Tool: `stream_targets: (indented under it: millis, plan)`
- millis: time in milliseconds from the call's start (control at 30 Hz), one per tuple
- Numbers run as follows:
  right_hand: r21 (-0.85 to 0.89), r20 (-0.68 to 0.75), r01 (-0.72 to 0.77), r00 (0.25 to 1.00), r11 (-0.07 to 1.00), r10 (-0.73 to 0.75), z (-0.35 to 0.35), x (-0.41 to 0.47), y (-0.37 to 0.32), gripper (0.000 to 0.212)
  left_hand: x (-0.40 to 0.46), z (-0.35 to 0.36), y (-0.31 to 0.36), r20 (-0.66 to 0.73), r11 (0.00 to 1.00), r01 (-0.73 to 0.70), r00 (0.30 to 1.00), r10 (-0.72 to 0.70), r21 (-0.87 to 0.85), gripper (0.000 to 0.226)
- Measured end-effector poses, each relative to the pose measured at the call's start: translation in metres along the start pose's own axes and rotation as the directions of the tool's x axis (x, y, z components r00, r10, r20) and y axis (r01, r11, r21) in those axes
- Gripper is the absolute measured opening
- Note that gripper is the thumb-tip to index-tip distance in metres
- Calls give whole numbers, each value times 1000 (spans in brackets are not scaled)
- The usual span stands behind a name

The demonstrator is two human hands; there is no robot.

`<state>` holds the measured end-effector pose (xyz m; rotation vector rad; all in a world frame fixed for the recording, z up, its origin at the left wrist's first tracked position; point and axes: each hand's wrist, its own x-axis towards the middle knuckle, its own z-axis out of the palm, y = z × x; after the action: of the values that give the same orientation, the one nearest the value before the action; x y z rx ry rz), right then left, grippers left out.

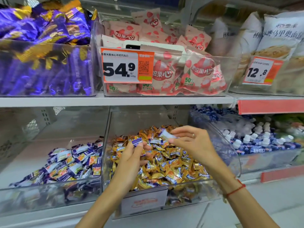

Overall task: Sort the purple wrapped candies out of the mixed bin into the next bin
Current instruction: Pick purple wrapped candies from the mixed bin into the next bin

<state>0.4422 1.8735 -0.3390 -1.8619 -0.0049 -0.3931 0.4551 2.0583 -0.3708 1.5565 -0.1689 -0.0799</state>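
The left hand (131,155) pinches a purple candy (136,141) above the mixed bin (164,186), likely lifted clear for transfer; the right hand (189,140) grips a whitish-purple candy (166,134) at its fingertips; the next bin (49,195), holding purple candies, sits beside the left hand.

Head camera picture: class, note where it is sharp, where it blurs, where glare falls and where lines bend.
Head view: the orange price tag reading 54.9 is sharp; the right hand and its white-and-purple wrapped candy smear with motion; glare whitens the clear plastic wall of the blue-candy bin; the white shelf edge and far corners bow, wide-angle distortion.
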Motion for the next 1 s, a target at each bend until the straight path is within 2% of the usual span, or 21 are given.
stream_targets:
  millis: [67,167,233,267,333,400,433,467,533,600,700,767,833,933,967,1000]
  plan:
    - [19,44,50,998,999,-51,23,-7,-7,18,-2,4,3,-1,1000,9,1000,-9,-12,32]
    - [75,138,115,983,991,-125,39,-14,-12,17,-1,7,3,-33,998,-25,999,27,50,66]
    - [29,169,156,973,987,-158,37,-4,-10,15,1,6,2,-109,993,-79,990,88,85,69]
    - [-52,120,168,980,984,-161,34,7,-5,16,1,3,3,-149,993,-86,984,98,84,67]
    - [-383,56,171,985,908,-161,31,33,10,20,2,-2,3,-199,995,-77,976,87,56,64]
    - [-687,222,209,972,696,-72,40,47,26,30,1,-6,7,-176,998,-55,982,61,40,58]
    - [-758,285,241,958,605,-25,46,49,34,34,1,-7,8,-157,997,-74,984,78,35,55]
    - [-784,293,255,956,566,-26,51,49,39,33,0,-9,8,-145,994,-107,983,109,21,48]
    - [-779,244,275,961,564,-131,53,46,42,23,-3,-12,11,-128,983,-186,975,184,-3,28]
    - [-727,175,233,972,645,-154,45,45,41,19,-5,-14,11,-94,971,-238,967,239,19,19]
    - [-481,25,48,999,876,-41,31,42,33,19,-7,-16,9,-54,953,-281,956,288,108,11]
    - [-282,-2,-36,999,959,37,25,36,26,18,-8,-17,7,-51,946,-288,953,299,150,9]
    - [-183,15,-84,996,979,88,22,27,18,19,-8,-17,5,-55,939,-295,949,309,178,10]
    - [-58,71,-79,994,995,83,23,17,5,21,-6,-17,5,-54,929,-291,949,311,229,12]
    - [-47,81,-62,995,997,65,25,12,1,21,-6,-17,4,-47,924,-289,950,310,248,13]
    - [-140,73,3,997,990,7,26,9,1,20,-5,-16,3,-43,919,-286,950,309,273,15]
